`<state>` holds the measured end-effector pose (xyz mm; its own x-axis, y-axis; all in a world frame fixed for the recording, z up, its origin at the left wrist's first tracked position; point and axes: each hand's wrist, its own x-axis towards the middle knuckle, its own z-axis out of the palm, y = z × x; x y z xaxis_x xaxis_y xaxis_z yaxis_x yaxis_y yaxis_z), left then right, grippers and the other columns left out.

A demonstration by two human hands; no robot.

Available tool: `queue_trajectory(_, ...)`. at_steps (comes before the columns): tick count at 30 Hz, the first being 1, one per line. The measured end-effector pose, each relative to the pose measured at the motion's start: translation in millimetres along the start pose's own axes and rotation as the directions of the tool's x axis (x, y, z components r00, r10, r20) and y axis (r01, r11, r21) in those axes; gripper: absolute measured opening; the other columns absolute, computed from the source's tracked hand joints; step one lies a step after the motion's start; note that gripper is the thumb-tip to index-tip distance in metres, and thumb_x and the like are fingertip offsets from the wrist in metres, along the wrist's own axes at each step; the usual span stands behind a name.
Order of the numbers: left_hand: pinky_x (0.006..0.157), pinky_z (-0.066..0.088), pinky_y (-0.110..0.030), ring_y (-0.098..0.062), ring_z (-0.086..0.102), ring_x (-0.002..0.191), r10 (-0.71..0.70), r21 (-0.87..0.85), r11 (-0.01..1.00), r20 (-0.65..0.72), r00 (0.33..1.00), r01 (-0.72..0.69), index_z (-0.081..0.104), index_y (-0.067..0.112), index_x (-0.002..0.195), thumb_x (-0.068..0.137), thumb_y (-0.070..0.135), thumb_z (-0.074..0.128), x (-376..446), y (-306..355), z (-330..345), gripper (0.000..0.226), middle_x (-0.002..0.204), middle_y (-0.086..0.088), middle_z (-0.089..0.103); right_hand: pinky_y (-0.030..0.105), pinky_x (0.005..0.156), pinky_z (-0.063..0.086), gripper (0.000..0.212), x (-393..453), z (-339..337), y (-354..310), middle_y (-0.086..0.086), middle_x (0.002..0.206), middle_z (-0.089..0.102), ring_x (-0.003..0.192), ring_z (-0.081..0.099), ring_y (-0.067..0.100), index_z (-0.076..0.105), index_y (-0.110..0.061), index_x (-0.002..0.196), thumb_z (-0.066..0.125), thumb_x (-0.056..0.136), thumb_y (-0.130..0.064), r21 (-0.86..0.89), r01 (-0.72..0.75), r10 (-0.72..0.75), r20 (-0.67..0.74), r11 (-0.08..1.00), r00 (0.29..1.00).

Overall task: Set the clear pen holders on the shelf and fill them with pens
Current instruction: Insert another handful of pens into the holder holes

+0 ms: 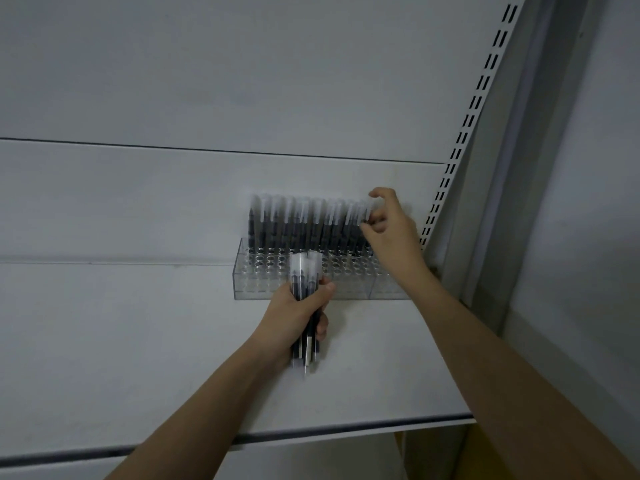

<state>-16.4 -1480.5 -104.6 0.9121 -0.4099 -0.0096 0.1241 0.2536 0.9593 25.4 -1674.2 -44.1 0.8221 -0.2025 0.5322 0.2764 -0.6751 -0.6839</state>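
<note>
1. While the clear acrylic pen holder with its grid of round holes stands on the white shelf board, the back row of this holder is already filled with dark pens with frosted white caps, which stand upright.
2. The right hand is at the right end of that back row. Its thumb and fingers are curled around the cap of the last pen there, so it seems to pinch this pen, though the blur makes it a little uncertain.
3. The left hand is just in front of the holder. Its fingers are closed around a bundle of the same dark pens, with caps up and long axis nearly vertical.
4. The free holes lie in the front rows, between the filled back row and the bundle.
5. I judge that the next pen must travel from the bundle, which is left of the right hand and nearer to the person, to an empty hole just in front of the back row. The right hand is the nearer free one for this.
</note>
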Motion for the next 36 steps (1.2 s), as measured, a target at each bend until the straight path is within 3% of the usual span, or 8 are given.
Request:
queue_trajectory(5,0.045,0.041,-0.027,-0.021,0.046,0.045,-0.008,0.018,1.0,0.02,1.0,0.008,0.052,0.008,0.1,0.095,0.017,0.064,-1.3,1.7,0.8,0.016,0.066,-0.005,0.041,0.01,0.069,0.047,0.051,-8.5,5.6,3.7,-0.006,0.098,0.055,0.081,0.059,0.003,0.043,-0.029,0.136,0.065,0.093,-0.01,-0.002,-0.015,0.015,-0.032,1.0,0.999)
queue_trajectory(12,0.045,0.041,-0.027,-0.021,0.046,0.045,-0.028,0.043,0.999,0.01,1.0,0.027,0.05,0.009,0.097,0.095,0.018,0.064,-3.2,3.4,3.8,0.017,0.065,-0.004,0.043,0.039,0.076,0.057,0.039,-13.1,7.6,9.1,0.0,0.088,0.059,0.078,0.061,0.014,0.045,-0.024,0.129,0.062,0.095,-0.014,-0.064,-0.035,0.029,-0.084,0.997,0.996)
queue_trajectory(16,0.045,0.041,-0.027,-0.02,0.047,0.044,-0.033,0.049,0.998,0.007,0.999,0.032,0.049,0.008,0.095,0.095,0.017,0.064,-4.7,4.4,3.9,0.017,0.064,-0.003,0.043,0.03,0.071,0.054,0.049,-21.2,7.7,5.2,-0.003,0.091,0.056,0.076,0.058,0.012,0.041,-0.027,0.14,0.061,0.096,-0.014,-0.03,-0.06,0.054,-0.149,0.998,0.987)
queue_trajectory(18,0.045,0.042,-0.027,-0.02,0.047,0.044,-0.028,0.058,0.998,0.01,1.0,0.027,0.05,0.008,0.093,0.095,0.017,0.064,-5.4,5.5,3.9,0.017,0.064,-0.004,0.044,0.029,0.069,0.054,0.042,-34.6,8.8,-1.4,-0.006,0.09,0.057,0.075,0.059,0.012,0.045,-0.026,0.135,0.059,0.097,-0.014,0.081,-0.046,0.06,-0.187,0.996,0.98)
queue_trajectory(21,0.045,0.042,-0.027,-0.021,0.046,0.044,-0.044,0.078,0.996,0.005,0.999,0.043,0.05,0.008,0.083,0.096,0.016,0.064,-5.5,6.3,3.6,0.02,0.06,-0.006,0.043,0.035,0.066,0.056,0.021,-59.2,17.1,-12.2,0.002,0.091,0.062,0.073,0.063,0.017,0.055,-0.024,0.117,0.059,0.098,-0.018,0.312,-0.095,0.128,-0.086,0.945,0.988)
queue_trajectory(24,0.046,0.042,-0.027,-0.024,0.047,0.046,-0.069,0.076,0.995,0.011,0.998,0.068,0.051,0.008,0.081,0.095,0.016,0.065,-6.5,7.3,3.6,0.021,0.057,-0.009,0.047,0.027,0.057,0.05,0.014,-80.9,26.2,-17.9,0.011,0.092,0.066,0.064,0.062,0.012,0.06,-0.021,0.11,0.062,0.097,-0.017,0.468,-0.217,0.207,0.074,0.857,0.976)
queue_trajectory(28,0.045,0.045,-0.026,-0.02,0.053,0.046,-0.081,0.089,0.993,0.041,0.996,0.078,0.058,0.007,0.08,0.095,0.017,0.063,-12.2,14.2,5.3,0.019,0.058,-0.011,0.058,0.023,0.058,0.05,0.014,-93.1,23.1,-19.5,0.001,0.09,0.07,0.066,0.065,0.01,0.065,-0.017,0.106,0.067,0.093,-0.018,0.478,-0.369,0.243,0.306,0.797,0.921)
queue_trajectory(36,0.047,0.051,-0.025,-0.017,0.061,0.051,-0.116,0.098,0.99,0.153,0.981,0.101,0.062,-0.003,0.104,0.098,0.006,0.055,-18.0,17.3,7.6,0.013,0.068,-0.004,0.069,0.023,0.057,0.048,0.015,-93.4,20.2,-15.7,0.005,0.074,0.063,0.058,0.055,0.011,0.073,-0.012,0.103,0.07,0.09,-0.019,0.505,-0.412,0.251,0.357,0.758,0.9)
